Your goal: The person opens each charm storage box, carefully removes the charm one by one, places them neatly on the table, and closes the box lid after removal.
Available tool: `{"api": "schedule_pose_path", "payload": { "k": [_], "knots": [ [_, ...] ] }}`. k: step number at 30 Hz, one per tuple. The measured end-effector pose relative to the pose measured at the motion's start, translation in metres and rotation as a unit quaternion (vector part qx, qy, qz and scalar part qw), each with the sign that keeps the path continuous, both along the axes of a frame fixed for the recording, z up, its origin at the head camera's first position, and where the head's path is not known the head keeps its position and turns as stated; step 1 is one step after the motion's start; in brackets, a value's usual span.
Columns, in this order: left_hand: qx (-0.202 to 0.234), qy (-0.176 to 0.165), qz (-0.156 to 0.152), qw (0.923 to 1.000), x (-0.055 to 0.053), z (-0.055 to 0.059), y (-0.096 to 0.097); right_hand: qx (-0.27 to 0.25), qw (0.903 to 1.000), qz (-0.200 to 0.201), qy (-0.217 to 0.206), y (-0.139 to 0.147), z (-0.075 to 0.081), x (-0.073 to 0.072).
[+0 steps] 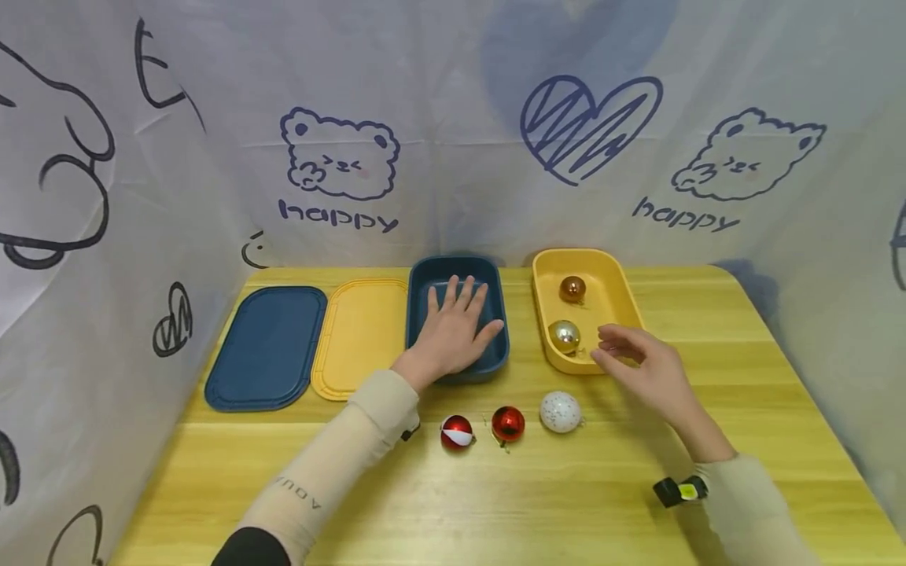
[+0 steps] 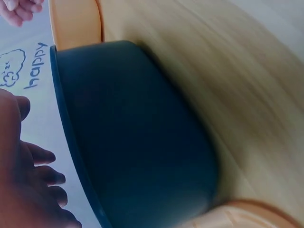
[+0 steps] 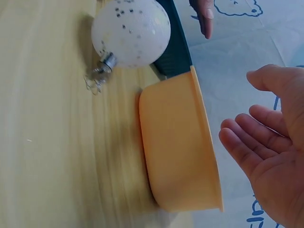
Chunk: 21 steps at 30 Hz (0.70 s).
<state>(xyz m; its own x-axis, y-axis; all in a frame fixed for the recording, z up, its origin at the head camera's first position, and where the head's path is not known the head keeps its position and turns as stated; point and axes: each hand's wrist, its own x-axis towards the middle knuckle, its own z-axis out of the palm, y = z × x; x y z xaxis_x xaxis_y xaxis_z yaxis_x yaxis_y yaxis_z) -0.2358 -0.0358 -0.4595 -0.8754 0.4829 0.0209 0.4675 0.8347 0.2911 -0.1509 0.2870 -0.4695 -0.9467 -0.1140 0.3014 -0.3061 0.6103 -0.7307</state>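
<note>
My left hand (image 1: pixel 453 334) is spread with straight fingers over the dark blue container (image 1: pixel 458 265), in which no object shows. My right hand (image 1: pixel 647 369) hovers at the near right corner of the yellow container (image 1: pixel 623 291), its fingers loosely bent and nothing held in them. Inside that container lie a copper-coloured ball ornament (image 1: pixel 572 289) and a gold one (image 1: pixel 564 336). On the table in front sit a red-and-white ornament (image 1: pixel 456 432), a shiny red ornament (image 1: pixel 508 424) and a white speckled ornament (image 1: pixel 561 412). The right wrist view shows the white ornament's metal cap (image 3: pixel 107 61).
Flat on the table at the left lie a dark blue lid (image 1: pixel 267 348) and a yellow lid (image 1: pixel 362 338), side by side. A white curtain (image 1: pixel 453 141) with drawn bears and hearts hangs right behind the containers. The wooden table (image 1: pixel 439 511) extends toward the person.
</note>
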Motion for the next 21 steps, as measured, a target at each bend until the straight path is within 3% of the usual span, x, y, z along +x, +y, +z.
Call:
{"api": "schedule_pose_path", "payload": {
  "k": [5, 13, 21],
  "knots": [
    [0.007, -0.01, -0.026, 0.9996, -0.007, -0.001, 0.018, 0.029, 0.999, -0.008, -0.032, 0.002, 0.001, -0.016],
    [-0.001, -0.008, -0.11, 0.9939, -0.024, -0.003, 0.047, 0.042, 0.9964, 0.006, -0.074, -0.001, -0.004, -0.04],
    [-0.037, -0.013, -0.137, 0.9899, -0.032, -0.002, 0.072, 0.057, 0.991, 0.021, -0.119, -0.003, -0.011, -0.055]
  ]
}}
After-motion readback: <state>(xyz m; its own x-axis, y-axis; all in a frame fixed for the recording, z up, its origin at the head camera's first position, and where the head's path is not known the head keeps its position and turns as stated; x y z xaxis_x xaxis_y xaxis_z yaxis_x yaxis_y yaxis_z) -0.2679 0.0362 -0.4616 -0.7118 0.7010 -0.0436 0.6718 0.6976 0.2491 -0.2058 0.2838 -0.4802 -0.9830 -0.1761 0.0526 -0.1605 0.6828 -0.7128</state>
